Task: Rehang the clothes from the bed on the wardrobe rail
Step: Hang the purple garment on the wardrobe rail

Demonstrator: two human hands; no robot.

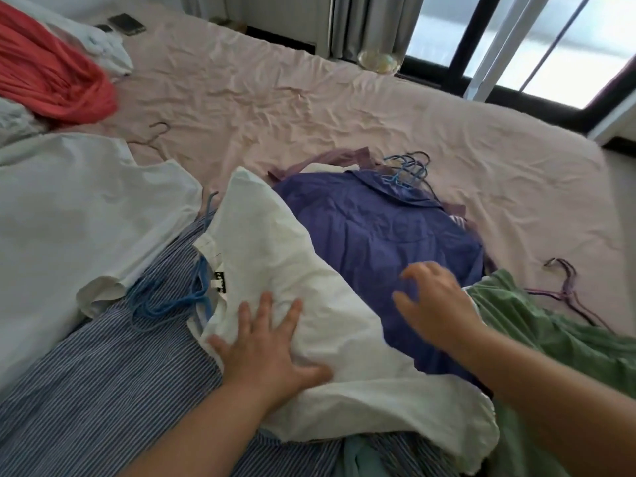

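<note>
Black neck label (219, 283) inside the white shirt (275, 263) — print unreadable, no other text

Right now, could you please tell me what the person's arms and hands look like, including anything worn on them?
Both forearms are bare as far as the frame shows: no sleeves, gloves, watch, bracelets or rings are visible. The left hand and the right hand are uncovered, with short nails; the right one is slightly motion-blurred.

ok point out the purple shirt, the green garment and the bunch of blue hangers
purple shirt (378, 232), head view, middle of its creased back
green garment (550, 339), head view, fold beside the right forearm
blue hangers (409, 170), head view, the clustered hooks above the shirt's collar
</note>
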